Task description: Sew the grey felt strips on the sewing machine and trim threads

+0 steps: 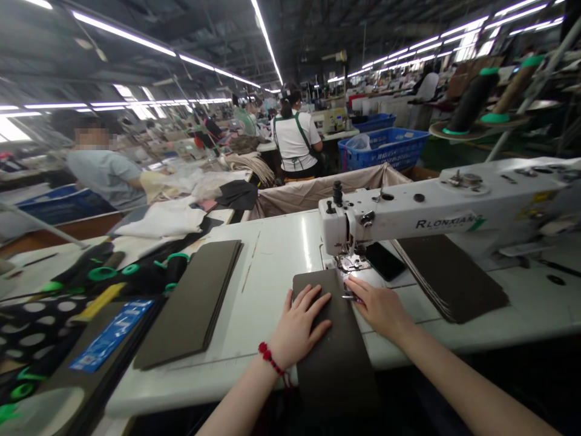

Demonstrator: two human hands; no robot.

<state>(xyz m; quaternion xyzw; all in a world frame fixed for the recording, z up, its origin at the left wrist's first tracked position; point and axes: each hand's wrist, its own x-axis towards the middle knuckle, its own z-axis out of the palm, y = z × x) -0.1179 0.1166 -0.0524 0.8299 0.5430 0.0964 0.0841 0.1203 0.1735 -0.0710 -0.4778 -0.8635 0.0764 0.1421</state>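
A long dark olive panel [338,345] lies on the sewing table, its near end hanging over the front edge. My left hand [302,321] rests flat on it with the fingers spread. By the panel's right edge, my right hand [376,306] is curled round small thread snips [348,297]; their metal tips and a bit of purple show, the rest is hidden under the palm. Its fingertips point at the needle area of a white sewing machine [403,209], just in front of the presser foot [351,257].
Stacks of olive panels lie left [195,303] and right [449,272]. A black phone [385,261] sits beside the needle plate. Thread cones [136,272] and a blue label strip [111,336] are far left. Behind the table stand a cloth-lined bin [290,197], a blue crate [385,148] and co-workers.
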